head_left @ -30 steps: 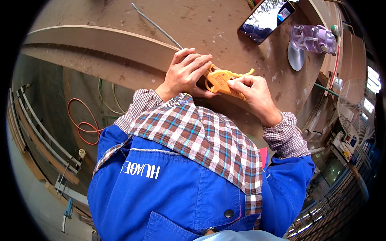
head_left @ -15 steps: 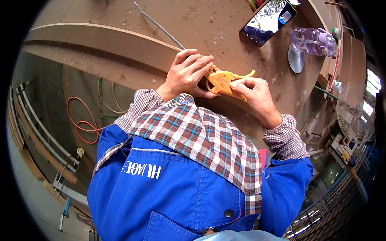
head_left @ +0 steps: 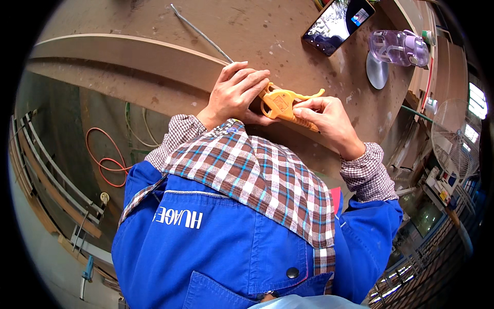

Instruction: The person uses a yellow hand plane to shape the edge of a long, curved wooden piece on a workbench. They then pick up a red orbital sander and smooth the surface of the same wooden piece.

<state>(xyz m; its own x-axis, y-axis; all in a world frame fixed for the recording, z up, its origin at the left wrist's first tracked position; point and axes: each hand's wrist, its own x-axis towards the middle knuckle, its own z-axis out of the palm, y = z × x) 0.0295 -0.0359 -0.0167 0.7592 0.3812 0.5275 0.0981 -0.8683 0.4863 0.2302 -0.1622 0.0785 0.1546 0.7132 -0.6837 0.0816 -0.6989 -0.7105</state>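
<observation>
A yellow air blow gun (head_left: 280, 103) with a lever sticking out lies between my hands, just above the near edge of the brown workbench. From its front a long thin metal nozzle tube (head_left: 203, 37) with a bent tip runs away to the upper left. My left hand (head_left: 237, 92) is wrapped round the front end of the gun and the base of the tube, hiding where they join. Against the gun's body, close to its handle, the thumb and fingers of my right hand (head_left: 328, 119) are pinched together. Part of the handle is covered by that hand.
On the bench (head_left: 257, 41) lie a phone (head_left: 337, 26) with a lit screen and a purple bottle (head_left: 396, 47) on its side beside a grey disc (head_left: 377, 72). A long board (head_left: 128, 49) runs along the left. An orange hose (head_left: 110, 160) and a fan (head_left: 455, 139) stand beyond.
Both hands keep their hold on the blow gun. My right wrist has dropped slightly, and the view has shifted a little. Otherwise little differs.
</observation>
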